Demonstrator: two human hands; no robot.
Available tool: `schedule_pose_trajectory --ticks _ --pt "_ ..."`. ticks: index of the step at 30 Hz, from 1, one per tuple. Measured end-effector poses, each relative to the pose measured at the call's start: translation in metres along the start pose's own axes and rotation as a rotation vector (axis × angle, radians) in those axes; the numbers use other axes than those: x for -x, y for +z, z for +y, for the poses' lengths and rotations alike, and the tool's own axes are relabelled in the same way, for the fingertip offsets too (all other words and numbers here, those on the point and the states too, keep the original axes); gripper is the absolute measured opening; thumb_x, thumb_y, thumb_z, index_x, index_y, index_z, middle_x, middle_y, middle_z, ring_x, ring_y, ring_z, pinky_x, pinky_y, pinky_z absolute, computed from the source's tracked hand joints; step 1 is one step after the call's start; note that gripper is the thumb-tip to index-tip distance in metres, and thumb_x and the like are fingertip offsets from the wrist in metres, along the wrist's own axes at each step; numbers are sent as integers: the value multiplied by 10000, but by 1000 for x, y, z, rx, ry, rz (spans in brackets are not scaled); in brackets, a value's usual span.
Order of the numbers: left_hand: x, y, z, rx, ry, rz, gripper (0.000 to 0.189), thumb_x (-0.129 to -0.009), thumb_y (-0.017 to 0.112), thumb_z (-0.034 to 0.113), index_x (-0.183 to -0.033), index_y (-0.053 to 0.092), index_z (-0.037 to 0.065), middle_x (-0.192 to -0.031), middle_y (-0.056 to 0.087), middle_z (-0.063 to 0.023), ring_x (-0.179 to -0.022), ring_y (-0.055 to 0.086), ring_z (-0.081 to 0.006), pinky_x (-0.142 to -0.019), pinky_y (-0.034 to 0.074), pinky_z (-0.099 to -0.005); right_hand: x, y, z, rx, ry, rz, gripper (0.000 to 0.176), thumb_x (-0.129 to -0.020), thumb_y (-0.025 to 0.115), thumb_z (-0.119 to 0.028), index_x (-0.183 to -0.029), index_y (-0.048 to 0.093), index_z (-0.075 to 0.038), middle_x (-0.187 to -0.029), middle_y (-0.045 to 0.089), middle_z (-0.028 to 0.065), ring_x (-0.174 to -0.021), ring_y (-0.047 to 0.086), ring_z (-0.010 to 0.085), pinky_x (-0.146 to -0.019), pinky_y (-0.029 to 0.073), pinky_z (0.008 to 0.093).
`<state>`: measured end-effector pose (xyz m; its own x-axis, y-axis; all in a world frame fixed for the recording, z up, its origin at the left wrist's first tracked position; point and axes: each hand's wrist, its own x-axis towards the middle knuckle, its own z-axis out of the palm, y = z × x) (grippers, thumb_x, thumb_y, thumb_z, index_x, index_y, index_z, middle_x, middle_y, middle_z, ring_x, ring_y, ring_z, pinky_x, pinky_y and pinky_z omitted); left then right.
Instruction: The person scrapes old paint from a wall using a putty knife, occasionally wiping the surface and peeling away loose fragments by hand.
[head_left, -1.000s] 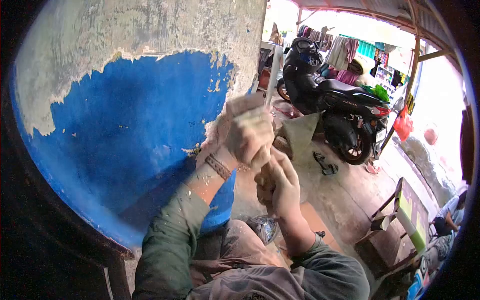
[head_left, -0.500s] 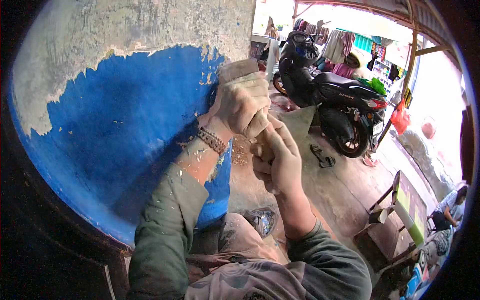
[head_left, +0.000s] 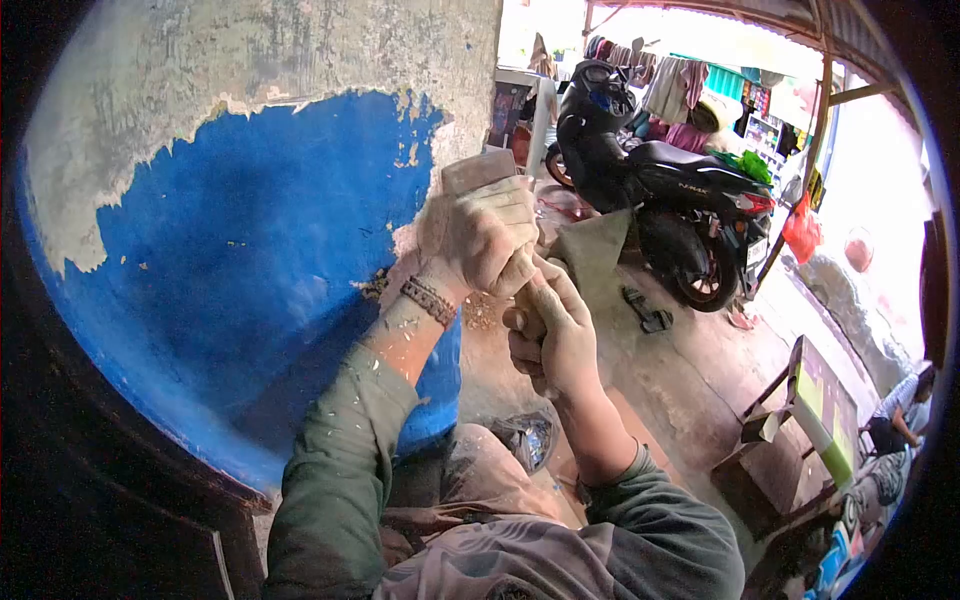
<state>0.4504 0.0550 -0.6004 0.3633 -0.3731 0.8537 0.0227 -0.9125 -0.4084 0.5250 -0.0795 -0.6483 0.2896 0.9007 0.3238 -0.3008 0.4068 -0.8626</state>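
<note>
A scraper with a wide flat blade (head_left: 478,172) is pressed close to the right edge of the wall, where blue paint (head_left: 270,220) borders bare, pale plaster. My left hand (head_left: 490,235), dusty and with a braided bracelet at the wrist, wraps round the scraper just below its blade. Lower down, my right hand (head_left: 565,335) is closed on the handle end, most of which the fingers hide. Paint flakes dot my left forearm and sleeve.
Behind my hands stands a black motorbike (head_left: 660,180), with sandals (head_left: 647,312) on the floor nearby. A wooden table (head_left: 815,410) is at right, and a person (head_left: 897,412) sits beyond it. A plastic bag (head_left: 527,440) lies by my knee, near paint chips on the floor.
Both hands and the scraper have moved down along the wall's edge. Bare plaster shows above the blade where hand and tool were.
</note>
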Motion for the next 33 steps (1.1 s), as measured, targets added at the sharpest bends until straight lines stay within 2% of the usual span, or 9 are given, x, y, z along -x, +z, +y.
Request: schedule_pose_trajectory --ticks 4,5,10,13,19,21,23,25,33 --pt "-29 -9 -29 -50 69 33 314 -728 443 289 -523 505 59 -611 542 -126 -659 586 -313 -852 495 -459 -21 8 -20 -65 -9 -43 276 -968 455 -236 -1215 512 -128 -661 477 2 -403 354 34 -322 231 168" --pt "-35 -14 -28 -29 -26 -16 328 -738 436 296 -521 495 58 -623 546 -131 -664 583 -327 -853 489 -475 -22 15 -28 -97 -28 -46 275 -968 453 -232 -1216 512 -128 -654 480 3 -403 357 33 -322 230 169" --pt "-6 -4 -2 -36 9 47 300 -734 439 277 -535 511 64 -647 574 -133 -752 614 -322 -884 480 -416 2 3 -5 -21 26 -13 277 -965 461 -224 -1203 521 -96 -654 491 14 -384 335 35 -323 210 177" --pt "-18 -12 -19 -48 62 28 288 -722 452 273 -536 515 62 -638 567 -129 -741 612 -323 -879 482 -433 -9 12 -15 -7 -81 -55 295 -964 462 -231 -1218 510 -89 -660 501 25 -377 335 38 -322 210 180" --pt "-20 -11 -15 52 43 32 282 -702 447 251 -509 502 53 -609 550 -128 -664 593 -325 -896 480 -471 -6 13 -15 0 -40 -32 303 -967 447 -234 -1231 502 -97 -666 493 28 -385 361 53 -323 233 185" --pt "-12 -15 -11 -25 -6 -63 290 -713 433 254 -515 506 55 -620 556 -134 -664 593 -326 -871 491 -451 -2 9 -7 -44 9 -28 310 -967 448 -245 -1235 500 -100 -681 502 24 -399 375 55 -326 242 183" --pt "-23 -14 -24 -25 97 42 307 -730 432 266 -522 514 56 -625 561 -135 -659 591 -321 -805 508 -421 -14 14 -18 -31 -20 -51 308 -966 449 -247 -1234 504 -103 -692 509 20 -411 382 50 -328 243 184" --pt "-39 -24 -38 -31 25 -10 339 -737 446 316 -524 513 61 -626 560 -123 -644 575 -325 -672 493 -425 -20 25 -37 -38 -37 -88 308 -964 458 -245 -1229 508 -94 -698 512 19 -423 388 46 -326 242 185" --pt "-24 -10 -17 -78 87 70 332 -764 417 290 -522 515 84 -631 567 -117 -657 579 -328 -744 487 -452 -13 7 -17 30 -57 -11 299 -954 477 -221 -1215 523 -83 -657 505 15 -374 336 39 -328 234 179"
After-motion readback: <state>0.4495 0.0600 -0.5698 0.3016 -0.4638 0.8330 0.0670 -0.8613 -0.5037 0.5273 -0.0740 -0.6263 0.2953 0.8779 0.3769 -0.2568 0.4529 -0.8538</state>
